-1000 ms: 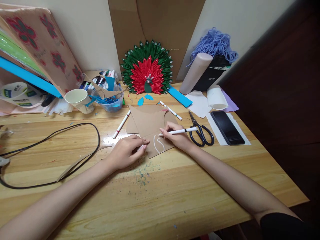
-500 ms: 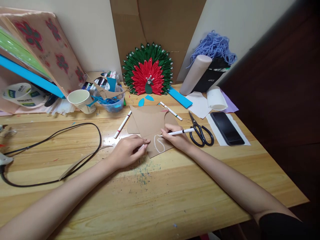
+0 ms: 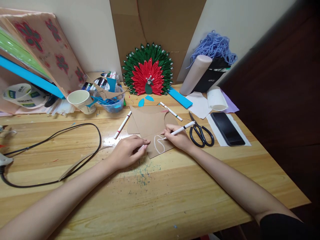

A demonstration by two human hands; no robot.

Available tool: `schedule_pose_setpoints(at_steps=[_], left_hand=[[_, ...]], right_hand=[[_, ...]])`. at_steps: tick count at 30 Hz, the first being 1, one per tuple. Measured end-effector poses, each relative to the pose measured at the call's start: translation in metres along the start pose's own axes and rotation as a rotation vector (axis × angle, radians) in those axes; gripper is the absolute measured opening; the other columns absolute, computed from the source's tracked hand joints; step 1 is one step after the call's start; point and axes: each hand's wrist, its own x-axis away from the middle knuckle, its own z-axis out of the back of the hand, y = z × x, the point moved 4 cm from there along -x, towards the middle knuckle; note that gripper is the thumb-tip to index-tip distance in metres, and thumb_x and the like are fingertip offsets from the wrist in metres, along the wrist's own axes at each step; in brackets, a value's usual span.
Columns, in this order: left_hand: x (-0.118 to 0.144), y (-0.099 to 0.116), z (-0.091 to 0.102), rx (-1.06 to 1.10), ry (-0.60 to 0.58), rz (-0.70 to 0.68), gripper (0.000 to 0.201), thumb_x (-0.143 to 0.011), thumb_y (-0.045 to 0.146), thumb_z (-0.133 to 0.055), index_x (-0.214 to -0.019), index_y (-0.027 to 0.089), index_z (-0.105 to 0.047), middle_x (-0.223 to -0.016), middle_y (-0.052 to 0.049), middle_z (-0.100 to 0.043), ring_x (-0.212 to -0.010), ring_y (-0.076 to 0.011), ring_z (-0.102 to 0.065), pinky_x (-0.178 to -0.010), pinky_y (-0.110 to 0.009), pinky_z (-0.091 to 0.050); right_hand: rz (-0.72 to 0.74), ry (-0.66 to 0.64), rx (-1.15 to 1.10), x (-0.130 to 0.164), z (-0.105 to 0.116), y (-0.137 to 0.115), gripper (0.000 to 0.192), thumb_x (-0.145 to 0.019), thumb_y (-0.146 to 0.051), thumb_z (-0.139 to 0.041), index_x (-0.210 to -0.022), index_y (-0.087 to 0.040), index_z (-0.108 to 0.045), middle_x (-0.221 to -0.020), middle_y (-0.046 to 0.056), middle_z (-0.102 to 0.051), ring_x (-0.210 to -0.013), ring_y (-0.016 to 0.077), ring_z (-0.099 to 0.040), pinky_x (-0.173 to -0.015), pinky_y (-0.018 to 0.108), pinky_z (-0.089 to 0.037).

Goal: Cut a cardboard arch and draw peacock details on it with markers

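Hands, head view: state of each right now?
Left hand: fingers curled, pressing the brown card flat on the table.
Right hand: closed on a white marker, tip on the card.

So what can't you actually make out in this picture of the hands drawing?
Head view only:
- Pen tip: hidden behind the right hand, so contact with the brown card is unclear.
- White outline: partly covered by the right hand.
- Small white thing under the left hand: mostly hidden by the fingers.
- Black cable: cut off by the left edge.
- Label on the black box: too small to read.
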Motion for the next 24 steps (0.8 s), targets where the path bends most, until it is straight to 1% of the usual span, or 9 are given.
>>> schedule_pose_setpoints(at_steps=[2,4,7,11,16,20,24], left_hand=[[0.000,0.000,0.000,-0.001,0.002,-0.002,0.025,-0.088,0.024,-0.045,-0.101,0.017,-0.065,-0.095,-0.007,-0.071,-0.085,-0.0175,-0.063,-0.073,-0.030,-0.051],[0.000,0.001,0.000,-0.003,0.004,-0.003,0.025,-0.088,0.024,-0.045,-0.101,0.017,-0.066,-0.094,-0.007,-0.071,-0.084,-0.0173,-0.063,-0.072,-0.030,-0.051],[-0.001,0.001,0.001,-0.004,0.002,-0.003,0.026,-0.088,0.024,-0.045,-0.100,0.017,-0.066,-0.092,-0.007,-0.071,-0.084,-0.0173,-0.063,-0.071,-0.029,-0.050],[0.000,0.002,0.001,-0.004,-0.003,-0.005,0.026,-0.088,0.024,-0.044,-0.100,0.017,-0.066,-0.092,-0.007,-0.071,-0.083,-0.0174,-0.063,-0.071,-0.029,-0.050],[0.000,0.002,0.001,-0.003,-0.003,-0.004,0.027,-0.088,0.024,-0.044,-0.101,0.017,-0.066,-0.094,-0.007,-0.070,-0.085,-0.0177,-0.062,-0.072,-0.030,-0.050],[0.000,0.002,0.001,-0.004,-0.004,-0.003,0.027,-0.088,0.024,-0.044,-0.101,0.017,-0.066,-0.094,-0.007,-0.070,-0.085,-0.0180,-0.062,-0.072,-0.030,-0.050],[0.000,0.002,0.001,-0.006,-0.004,0.000,0.026,-0.088,0.024,-0.044,-0.101,0.018,-0.066,-0.094,-0.007,-0.071,-0.085,-0.0177,-0.063,-0.073,-0.030,-0.050]], right_hand=[[-0.008,0.014,-0.072,0.000,0.000,-0.001,0.029,-0.081,-0.031,-0.055,-0.058,-0.020,-0.041,-0.054,-0.003,-0.048,-0.054,0.0120,-0.050,-0.052,0.023,-0.035],[-0.017,0.018,-0.111,0.000,-0.003,-0.002,0.025,-0.079,-0.036,-0.059,-0.065,-0.019,-0.047,-0.058,-0.003,-0.051,-0.054,0.0113,-0.049,-0.050,0.022,-0.034],[-0.029,0.018,-0.082,-0.002,-0.008,-0.003,0.026,-0.076,-0.038,-0.064,-0.066,-0.018,-0.050,-0.061,-0.002,-0.054,-0.054,0.0109,-0.048,-0.049,0.022,-0.033],[-0.014,0.013,-0.012,-0.003,-0.011,-0.004,0.030,-0.080,-0.036,-0.060,-0.060,-0.018,-0.048,-0.057,-0.002,-0.053,-0.054,0.0110,-0.047,-0.051,0.023,-0.034],[0.005,-0.008,0.076,-0.001,-0.012,-0.004,0.030,-0.081,-0.035,-0.058,-0.060,-0.018,-0.045,-0.057,-0.003,-0.050,-0.054,0.0106,-0.044,-0.051,0.023,-0.031],[0.046,0.032,0.147,-0.001,-0.010,-0.006,0.029,-0.082,-0.029,-0.054,-0.059,-0.019,-0.040,-0.055,-0.005,-0.042,-0.053,0.0100,-0.039,-0.051,0.023,-0.028],[0.071,0.054,0.152,-0.001,-0.009,-0.007,0.030,-0.081,-0.025,-0.053,-0.058,-0.019,-0.036,-0.055,-0.005,-0.038,-0.053,0.0100,-0.036,-0.051,0.023,-0.027]])
